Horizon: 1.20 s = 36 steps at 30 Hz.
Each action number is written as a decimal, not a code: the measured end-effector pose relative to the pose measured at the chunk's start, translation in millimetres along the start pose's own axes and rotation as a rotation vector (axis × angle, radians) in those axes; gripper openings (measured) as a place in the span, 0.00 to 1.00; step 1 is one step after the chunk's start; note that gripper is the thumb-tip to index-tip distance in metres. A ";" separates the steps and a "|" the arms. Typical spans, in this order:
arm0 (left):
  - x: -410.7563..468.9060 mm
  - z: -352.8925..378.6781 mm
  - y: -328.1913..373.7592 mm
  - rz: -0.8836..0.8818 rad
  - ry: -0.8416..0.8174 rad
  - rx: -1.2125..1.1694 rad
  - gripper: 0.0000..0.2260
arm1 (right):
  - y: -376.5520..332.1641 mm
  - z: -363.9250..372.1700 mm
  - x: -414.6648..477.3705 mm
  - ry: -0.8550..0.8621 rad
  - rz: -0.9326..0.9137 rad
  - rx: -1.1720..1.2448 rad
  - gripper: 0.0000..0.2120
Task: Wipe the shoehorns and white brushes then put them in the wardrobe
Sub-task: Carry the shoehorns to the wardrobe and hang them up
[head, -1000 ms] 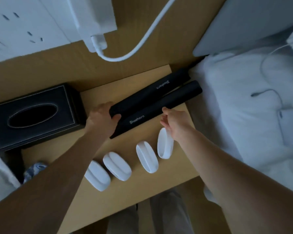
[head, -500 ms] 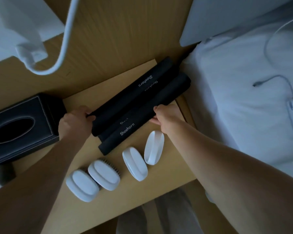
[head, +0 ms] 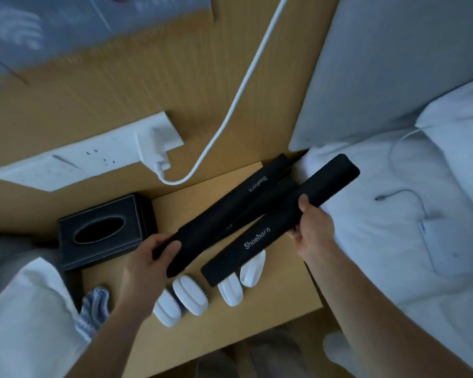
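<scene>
Three long black flat shoehorns (head: 265, 205) printed "Shoehorn" run diagonally, near ends lower left, far ends upper right. Half a second ago they lay bunched together on the light wooden counter (head: 230, 336); now two are raised and fanned apart. The right shoehorn (head: 328, 181) has its far tip out over the white bed (head: 393, 255), and the right hand (head: 314, 233) grips it at mid-length; its near end covers part of two brushes. The left hand (head: 145, 263) curls round the near end of the left shoehorn (head: 230, 211). The middle shoehorn lies between them on the counter. At the counter's left stands a black leather tissue box (head: 107, 249); its oval slot is dark, so its contents cannot be told. Four white oval brushes (head: 190, 296) lie in a row near the front edge, with a blue-and-white cloth (head: 93, 309) to their left.
</scene>
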<state>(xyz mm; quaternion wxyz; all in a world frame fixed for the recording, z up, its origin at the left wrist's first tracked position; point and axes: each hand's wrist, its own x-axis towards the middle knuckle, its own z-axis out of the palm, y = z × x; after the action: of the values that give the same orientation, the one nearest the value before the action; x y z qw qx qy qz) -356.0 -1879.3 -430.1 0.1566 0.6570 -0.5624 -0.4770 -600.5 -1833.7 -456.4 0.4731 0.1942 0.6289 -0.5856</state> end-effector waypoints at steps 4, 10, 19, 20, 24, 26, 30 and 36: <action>-36.9 -8.2 28.4 -0.042 -0.124 -0.120 0.07 | -35.0 -19.0 -58.6 -0.054 -0.018 0.096 0.08; -69.1 -25.2 74.0 -0.118 -0.435 -0.463 0.08 | -61.3 -58.0 -150.3 -0.049 -0.238 0.169 0.03; -131.0 -25.4 118.1 -0.017 -0.994 -0.541 0.18 | -31.0 -131.3 -275.5 0.167 -0.458 0.487 0.06; -141.1 -20.1 123.5 -0.005 -1.039 -0.512 0.19 | -25.3 -143.9 -291.0 0.171 -0.474 0.517 0.02; -198.0 12.1 151.2 0.063 -1.147 -0.439 0.13 | -4.3 -204.1 -352.5 0.188 -0.553 0.630 0.05; -235.0 29.5 166.4 0.098 -1.163 -0.449 0.10 | 9.7 -236.2 -382.1 0.181 -0.615 0.650 0.07; -324.5 62.0 183.4 0.196 -1.259 -0.439 0.10 | 45.9 -299.7 -432.8 0.279 -0.668 0.601 0.09; -482.5 108.1 148.3 0.434 -1.416 -0.187 0.16 | 122.1 -398.3 -504.0 0.474 -0.724 0.552 0.08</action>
<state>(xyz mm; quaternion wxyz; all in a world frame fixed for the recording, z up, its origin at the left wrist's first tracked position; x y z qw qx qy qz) -487.9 -1462.1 -156.2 -0.0973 0.0506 -0.6030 -0.7901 -409.0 -1281.9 -162.6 0.0155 0.2091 0.5677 -0.7961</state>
